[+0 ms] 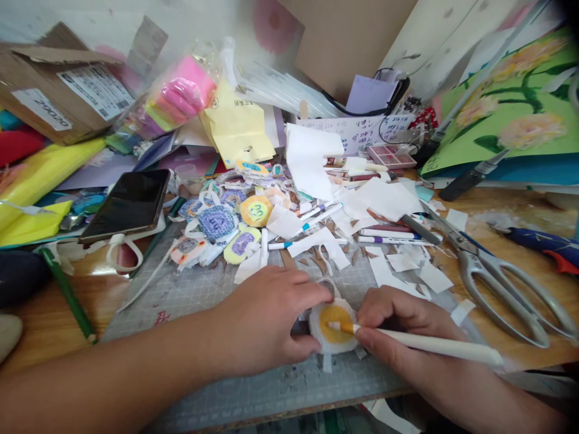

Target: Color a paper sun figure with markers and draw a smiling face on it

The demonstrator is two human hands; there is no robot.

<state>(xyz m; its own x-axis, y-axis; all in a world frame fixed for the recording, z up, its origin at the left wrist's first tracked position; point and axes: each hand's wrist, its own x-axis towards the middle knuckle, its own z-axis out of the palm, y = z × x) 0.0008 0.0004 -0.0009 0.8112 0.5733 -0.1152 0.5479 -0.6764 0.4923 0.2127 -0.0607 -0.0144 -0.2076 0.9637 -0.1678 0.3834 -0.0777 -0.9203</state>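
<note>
My left hand (266,319) presses down on the left edge of a small round white paper piece (332,325) with an orange-yellow centre, lying on the grey cutting mat (203,295). My right hand (398,328) is closed round a white marker with an orange tip (425,342). The tip touches the coloured centre of the paper piece. Both hands sit close together at the mat's near edge.
A heap of coloured paper badges (226,226), paper scraps and several markers (316,217) lies behind the hands. Large metal scissors (497,277) lie at the right. A black phone (129,202) lies at the left, with a cardboard box (58,84) behind it and a green pencil (67,295) in front.
</note>
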